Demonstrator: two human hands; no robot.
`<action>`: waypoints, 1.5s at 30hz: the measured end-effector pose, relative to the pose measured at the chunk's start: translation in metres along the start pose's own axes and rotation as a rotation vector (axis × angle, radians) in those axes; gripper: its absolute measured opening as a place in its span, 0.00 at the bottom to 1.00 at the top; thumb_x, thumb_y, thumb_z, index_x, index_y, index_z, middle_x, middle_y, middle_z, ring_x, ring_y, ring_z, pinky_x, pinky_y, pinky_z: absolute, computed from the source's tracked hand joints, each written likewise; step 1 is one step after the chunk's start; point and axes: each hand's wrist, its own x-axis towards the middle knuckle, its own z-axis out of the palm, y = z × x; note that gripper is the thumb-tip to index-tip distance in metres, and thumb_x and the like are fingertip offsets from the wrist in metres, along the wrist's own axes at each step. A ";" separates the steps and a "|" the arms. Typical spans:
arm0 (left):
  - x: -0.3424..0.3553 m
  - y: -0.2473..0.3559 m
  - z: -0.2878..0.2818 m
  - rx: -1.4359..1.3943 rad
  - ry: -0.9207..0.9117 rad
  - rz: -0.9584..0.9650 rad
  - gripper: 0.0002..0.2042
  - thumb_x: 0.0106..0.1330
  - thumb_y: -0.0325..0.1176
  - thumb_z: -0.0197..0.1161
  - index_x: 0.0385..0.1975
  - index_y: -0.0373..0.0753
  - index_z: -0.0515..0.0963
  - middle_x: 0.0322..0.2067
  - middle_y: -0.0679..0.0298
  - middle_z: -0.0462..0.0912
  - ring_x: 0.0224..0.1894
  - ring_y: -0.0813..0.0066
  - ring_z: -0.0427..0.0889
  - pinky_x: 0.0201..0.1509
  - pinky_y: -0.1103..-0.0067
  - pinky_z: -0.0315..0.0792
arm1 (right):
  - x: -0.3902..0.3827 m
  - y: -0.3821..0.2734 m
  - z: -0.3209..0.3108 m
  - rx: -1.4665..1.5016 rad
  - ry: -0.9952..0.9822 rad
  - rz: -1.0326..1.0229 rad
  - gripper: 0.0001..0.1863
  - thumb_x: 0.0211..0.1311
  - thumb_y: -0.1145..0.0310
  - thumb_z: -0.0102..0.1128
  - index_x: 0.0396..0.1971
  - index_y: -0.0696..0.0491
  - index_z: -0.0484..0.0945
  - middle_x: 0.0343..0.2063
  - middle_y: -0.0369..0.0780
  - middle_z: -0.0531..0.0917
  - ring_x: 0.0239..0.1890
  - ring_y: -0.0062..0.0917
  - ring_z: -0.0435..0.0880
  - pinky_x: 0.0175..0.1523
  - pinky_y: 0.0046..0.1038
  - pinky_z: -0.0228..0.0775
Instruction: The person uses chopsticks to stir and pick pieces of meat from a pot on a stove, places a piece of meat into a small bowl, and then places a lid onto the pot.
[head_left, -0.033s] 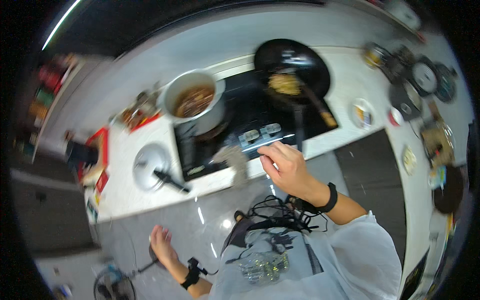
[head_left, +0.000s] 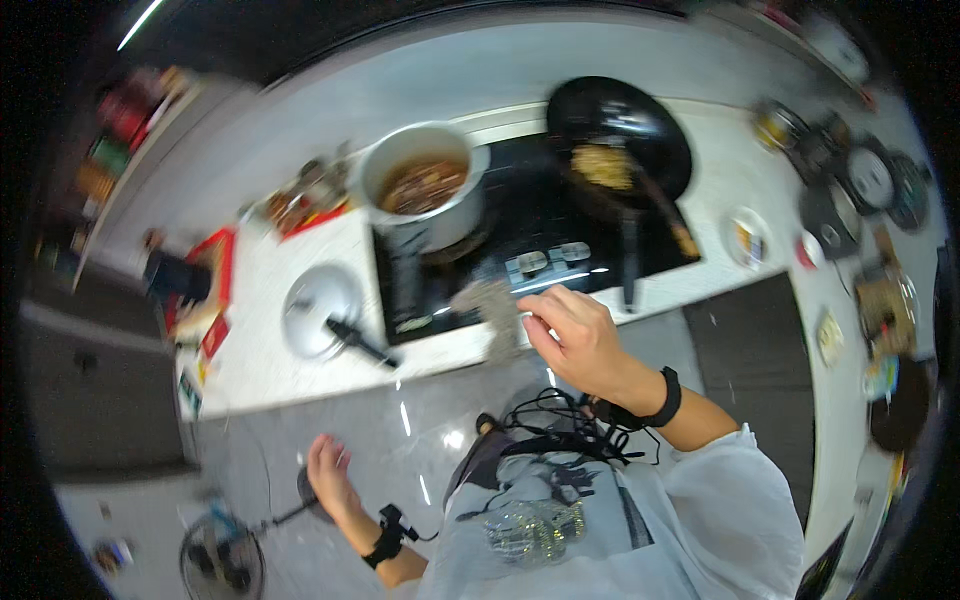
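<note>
My right hand [head_left: 575, 335] hovers over the counter's front edge, fingers curled in toward the thumb, with nothing visible in it. Just left of its fingertips a grey cloth [head_left: 498, 318] lies across the front edge of the black cooktop [head_left: 520, 215] and counter; whether they touch I cannot tell. Low on the left, my left hand [head_left: 332, 478] hangs over the floor with fingers loosely bent and apart, holding nothing I can see. On the cooktop stand a pot [head_left: 450, 215] of brown liquid with solid pieces, and a black wok [head_left: 660, 135] with yellowish food [head_left: 603, 166] and a spatula [head_left: 665, 212].
A pot lid [head_left: 318, 300] with a black handle lies left of the cooktop. The pot's handle [head_left: 406, 280] and the wok's handle [head_left: 629, 262] point toward me. Right of the cooktop sits a white dish [head_left: 746, 240]. A fan [head_left: 222, 560] stands at lower left.
The counter and everything on it have shifted right in the picture, as the view turned left. My hands keep nearly the same pose and place in the picture.
</note>
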 end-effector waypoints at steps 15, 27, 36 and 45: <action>-0.026 -0.041 -0.182 -0.222 0.323 0.011 0.13 0.64 0.34 0.57 0.45 0.35 0.72 0.40 0.61 0.76 0.37 0.76 0.76 0.42 0.80 0.71 | 0.015 -0.043 0.340 -0.364 -0.644 0.013 0.18 0.50 0.58 0.61 0.33 0.58 0.75 0.34 0.46 0.77 0.40 0.38 0.77 0.42 0.35 0.73; -0.055 -0.066 -0.272 -0.232 0.613 0.051 0.11 0.62 0.38 0.59 0.40 0.41 0.72 0.34 0.66 0.77 0.29 0.79 0.74 0.32 0.83 0.68 | 0.031 -0.038 0.371 0.315 -0.766 0.772 0.15 0.43 0.65 0.58 0.29 0.61 0.74 0.13 0.43 0.77 0.12 0.28 0.77 0.17 0.31 0.69; 0.033 -0.010 -0.177 -0.146 0.248 0.078 0.12 0.63 0.35 0.58 0.43 0.37 0.73 0.34 0.65 0.79 0.31 0.80 0.76 0.36 0.84 0.71 | 0.072 -0.093 0.262 0.655 -0.785 0.709 0.16 0.39 0.68 0.62 0.29 0.59 0.72 0.12 0.38 0.73 0.09 0.22 0.70 0.14 0.27 0.60; 0.079 0.022 0.004 0.024 -0.425 0.088 0.14 0.63 0.31 0.58 0.46 0.33 0.72 0.36 0.62 0.78 0.33 0.77 0.77 0.38 0.81 0.72 | 0.114 -0.051 0.102 0.608 -0.432 0.734 0.13 0.41 0.74 0.60 0.30 0.58 0.71 0.11 0.35 0.71 0.09 0.17 0.68 0.13 0.23 0.58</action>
